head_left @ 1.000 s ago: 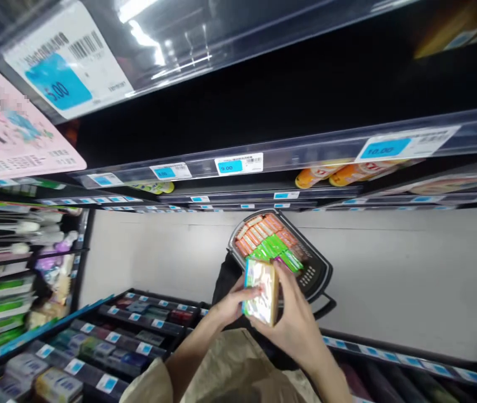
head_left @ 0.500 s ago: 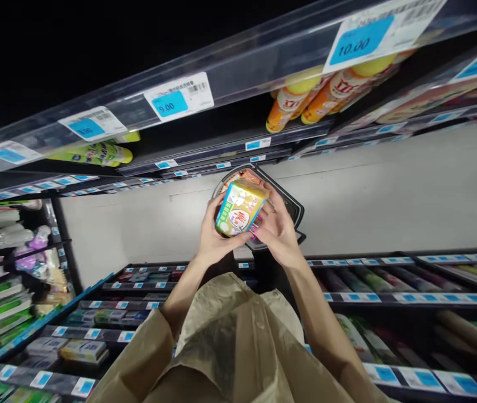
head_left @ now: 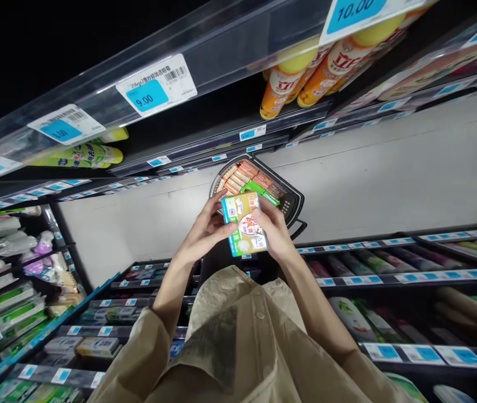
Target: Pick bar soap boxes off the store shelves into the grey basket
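A yellow soap pack (head_left: 244, 210) with a blue edge and printed labels is held upright in front of me. My right hand (head_left: 275, 229) grips its right side, thumb across the front and the other fingers hidden behind. At the left edge, my left hand (head_left: 202, 232) has its thumb against the pack, with curled fingers near the upper corner. Below, on the floor, a black shopping basket (head_left: 296, 204) contains rows of orange and white packs (head_left: 244, 172) and green packs (head_left: 259, 191). The soap pack hides part of the basket.
A shelf edge with price tags (head_left: 156, 87) crosses above my hands. Orange bottles (head_left: 282, 84) and green-yellow bottles (head_left: 87, 155) lie beneath it. Stocked shelves (head_left: 368, 280) stand on my near side, and a rack of bagged goods (head_left: 37, 246) on the left. Grey floor (head_left: 389, 179) runs between.
The soap pack has turned more upright and come nearer to me, uncovering the basket's contents. My right thumb has moved onto its front; my left hand has loosened and shifted left.
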{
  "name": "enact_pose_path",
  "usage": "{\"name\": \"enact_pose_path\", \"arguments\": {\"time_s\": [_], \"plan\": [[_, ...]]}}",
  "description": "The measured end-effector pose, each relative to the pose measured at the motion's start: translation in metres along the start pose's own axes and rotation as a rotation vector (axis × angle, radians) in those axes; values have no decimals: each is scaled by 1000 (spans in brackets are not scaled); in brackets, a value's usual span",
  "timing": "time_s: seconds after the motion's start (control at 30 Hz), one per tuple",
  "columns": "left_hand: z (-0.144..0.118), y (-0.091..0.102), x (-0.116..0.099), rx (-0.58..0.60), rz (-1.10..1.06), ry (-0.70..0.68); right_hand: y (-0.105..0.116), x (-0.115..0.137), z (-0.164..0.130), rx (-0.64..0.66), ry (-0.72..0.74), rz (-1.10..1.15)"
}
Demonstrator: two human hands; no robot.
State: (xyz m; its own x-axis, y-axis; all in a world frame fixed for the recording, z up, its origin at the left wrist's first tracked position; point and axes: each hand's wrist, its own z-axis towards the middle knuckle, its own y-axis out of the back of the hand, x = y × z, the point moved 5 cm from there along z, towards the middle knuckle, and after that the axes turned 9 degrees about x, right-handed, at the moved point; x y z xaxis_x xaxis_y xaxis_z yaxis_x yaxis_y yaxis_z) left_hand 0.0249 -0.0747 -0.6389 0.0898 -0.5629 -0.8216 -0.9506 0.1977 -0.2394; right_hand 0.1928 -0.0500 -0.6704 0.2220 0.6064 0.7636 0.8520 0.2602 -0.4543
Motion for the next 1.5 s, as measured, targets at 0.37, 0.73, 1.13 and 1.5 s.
{"name": "enact_pose_path", "arguments": {"time_s": [0.37, 0.73, 1.13, 1.5], "plan": [[-7, 17, 27, -172, -203, -161, -9, 54, -8, 275, 155, -429], [-26, 24, 22, -222, -244, 141, -6, 33, -19, 47, 239, -382], [-43, 22, -10, -51, -128, -34, -18, 36, -61, -79, 380, -471], [-102, 124, -185, -502, 385, -352, -95, 31, -49, 332, 300, -426]]}}
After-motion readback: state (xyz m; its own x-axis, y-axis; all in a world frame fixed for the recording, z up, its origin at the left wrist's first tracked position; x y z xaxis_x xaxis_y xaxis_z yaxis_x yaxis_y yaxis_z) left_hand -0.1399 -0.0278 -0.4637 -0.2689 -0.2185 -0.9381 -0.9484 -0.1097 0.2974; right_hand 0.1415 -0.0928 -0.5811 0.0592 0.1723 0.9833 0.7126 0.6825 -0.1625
